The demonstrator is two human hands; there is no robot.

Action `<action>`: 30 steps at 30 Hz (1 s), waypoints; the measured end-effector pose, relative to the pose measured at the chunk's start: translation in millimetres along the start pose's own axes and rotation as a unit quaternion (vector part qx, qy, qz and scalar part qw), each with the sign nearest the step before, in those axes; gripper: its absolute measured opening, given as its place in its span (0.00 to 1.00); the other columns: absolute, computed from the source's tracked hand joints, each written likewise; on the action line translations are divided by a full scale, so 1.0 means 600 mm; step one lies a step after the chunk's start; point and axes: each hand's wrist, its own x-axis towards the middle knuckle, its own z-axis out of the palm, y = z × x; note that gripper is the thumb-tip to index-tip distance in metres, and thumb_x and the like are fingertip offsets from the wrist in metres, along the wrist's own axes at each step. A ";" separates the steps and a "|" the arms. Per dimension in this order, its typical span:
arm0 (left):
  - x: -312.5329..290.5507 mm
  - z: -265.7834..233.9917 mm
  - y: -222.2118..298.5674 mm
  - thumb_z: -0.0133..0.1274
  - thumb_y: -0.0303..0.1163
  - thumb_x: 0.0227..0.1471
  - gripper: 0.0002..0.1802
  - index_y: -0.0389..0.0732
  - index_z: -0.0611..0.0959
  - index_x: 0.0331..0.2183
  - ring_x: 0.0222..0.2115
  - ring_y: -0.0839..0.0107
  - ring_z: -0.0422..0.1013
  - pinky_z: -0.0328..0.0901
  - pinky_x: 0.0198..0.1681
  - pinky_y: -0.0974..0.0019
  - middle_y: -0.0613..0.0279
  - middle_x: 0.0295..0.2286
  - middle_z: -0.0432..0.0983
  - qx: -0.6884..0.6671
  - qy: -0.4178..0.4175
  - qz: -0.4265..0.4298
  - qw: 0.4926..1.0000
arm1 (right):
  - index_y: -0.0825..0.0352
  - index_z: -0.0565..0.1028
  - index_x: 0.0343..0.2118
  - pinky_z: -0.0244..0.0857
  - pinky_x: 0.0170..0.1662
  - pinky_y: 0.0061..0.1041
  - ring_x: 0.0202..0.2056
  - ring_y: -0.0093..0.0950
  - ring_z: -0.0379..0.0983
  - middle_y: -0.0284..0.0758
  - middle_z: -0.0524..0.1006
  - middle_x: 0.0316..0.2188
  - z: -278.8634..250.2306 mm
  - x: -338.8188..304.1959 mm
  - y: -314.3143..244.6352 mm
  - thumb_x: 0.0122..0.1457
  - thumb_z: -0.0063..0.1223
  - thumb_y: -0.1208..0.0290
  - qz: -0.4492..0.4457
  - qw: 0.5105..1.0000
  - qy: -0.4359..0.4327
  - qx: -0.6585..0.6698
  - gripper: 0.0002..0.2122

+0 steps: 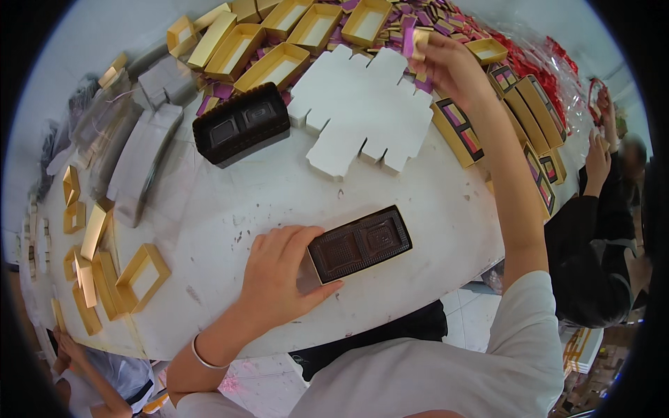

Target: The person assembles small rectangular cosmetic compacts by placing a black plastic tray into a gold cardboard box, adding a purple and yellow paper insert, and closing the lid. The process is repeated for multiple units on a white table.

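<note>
My left hand (275,275) grips the left end of a small box (361,244) with a dark brown two-compartment plastic tray in it, thumb in front and fingers behind. The box lies on the white table, and nothing shows in its compartments. At the far right of the table my right hand (449,66) is raised with a small purple-and-gold piece (411,40) pinched in its fingertips. Beneath and behind that hand spreads a heap of similar purple-and-gold pieces (435,24). A stack of dark brown plastic trays (242,125) stands left of the middle.
White flat card pieces (373,111) lie mid-table. Gold open boxes (273,66) line the back, and more gold boxes (143,277) sit at left beside clear plastic sleeves (146,157). Filled gold boxes (460,132) stand at right. Other people's hands (598,164) show at both sides.
</note>
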 end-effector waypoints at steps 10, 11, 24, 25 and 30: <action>0.002 0.007 -0.001 0.68 0.39 0.31 0.36 0.40 0.72 0.44 0.36 0.60 0.66 0.59 0.41 0.61 0.58 0.37 0.71 -0.009 0.006 -0.009 1.000 | 0.64 0.67 0.51 0.60 0.27 0.16 0.26 0.16 0.66 0.29 0.70 0.26 0.103 -0.243 0.012 0.53 0.51 0.84 0.087 0.951 -0.294 -0.036 0.21; 0.003 0.009 -0.003 0.69 0.38 0.30 0.36 0.40 0.73 0.44 0.36 0.60 0.66 0.60 0.41 0.62 0.58 0.37 0.71 -0.015 0.010 -0.005 1.000 | 0.66 0.68 0.50 0.60 0.26 0.17 0.26 0.17 0.65 0.31 0.71 0.28 0.106 -0.246 0.015 0.52 0.51 0.85 0.096 0.943 -0.313 -0.061 0.20; 0.001 0.008 -0.003 0.67 0.40 0.33 0.35 0.41 0.73 0.45 0.38 0.60 0.66 0.59 0.41 0.60 0.59 0.38 0.70 -0.029 -0.016 -0.001 0.999 | 0.71 0.77 0.38 0.60 0.29 0.27 0.28 0.31 0.65 0.34 0.67 0.30 0.139 -0.280 0.072 0.42 0.61 0.75 -0.413 0.742 -0.322 -0.418 0.16; -0.001 0.010 -0.003 0.67 0.40 0.33 0.35 0.41 0.73 0.45 0.38 0.60 0.66 0.59 0.41 0.60 0.59 0.37 0.70 -0.028 -0.014 0.000 1.000 | 0.72 0.76 0.38 0.60 0.29 0.26 0.28 0.30 0.65 0.34 0.67 0.30 0.140 -0.283 0.077 0.42 0.60 0.75 -0.445 0.727 -0.311 -0.420 0.17; 0.004 0.009 0.004 0.68 0.39 0.31 0.35 0.40 0.74 0.44 0.37 0.59 0.67 0.60 0.41 0.60 0.59 0.37 0.71 -0.002 -0.005 0.002 1.000 | 0.76 0.75 0.30 0.61 0.32 0.25 0.30 0.29 0.65 0.35 0.68 0.28 0.152 -0.310 0.081 0.38 0.54 0.75 -0.500 0.652 -0.301 -0.484 0.14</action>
